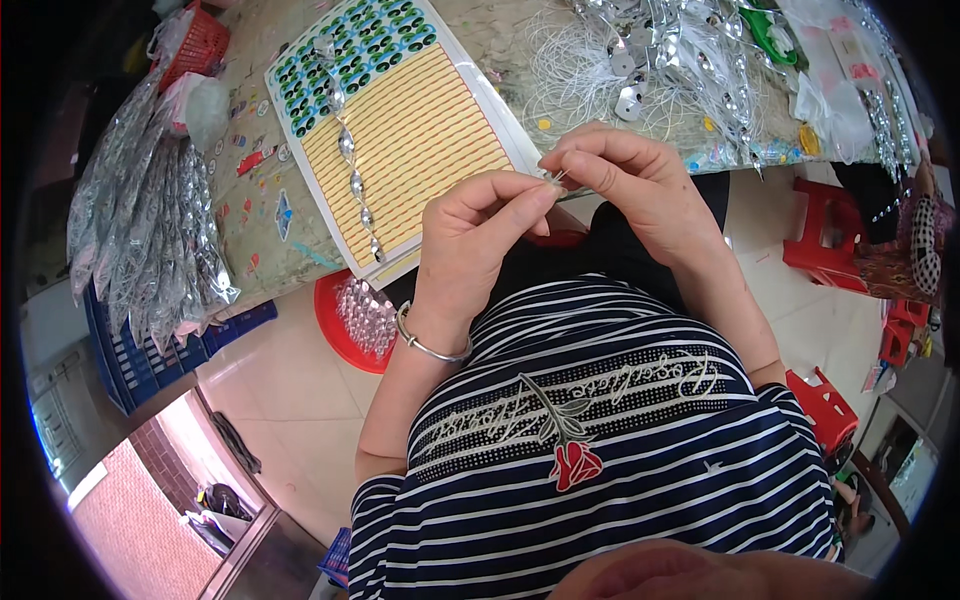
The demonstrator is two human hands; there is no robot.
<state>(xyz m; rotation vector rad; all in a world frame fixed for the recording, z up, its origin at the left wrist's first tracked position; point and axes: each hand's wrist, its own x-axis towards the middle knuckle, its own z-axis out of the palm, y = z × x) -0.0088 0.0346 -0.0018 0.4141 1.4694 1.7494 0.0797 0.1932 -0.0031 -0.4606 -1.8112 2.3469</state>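
The navy shirt (620, 450) with white stripes and a rose motif is nearest. Beyond it, a paint-flecked table (240, 135) overlooks pale floor tiles (300, 420) and a red plastic stool (803, 250). At its near edge 2 hands meet: the left hand (480, 225) and right hand (635, 190), each grip pinched narrow on a fine, pale thread (561, 176) between the fingertips. Glossy silver twists (357, 184) cross a red-lined yellow sheet (420, 140); crinkled silver bundles (150, 220) droop leftward.
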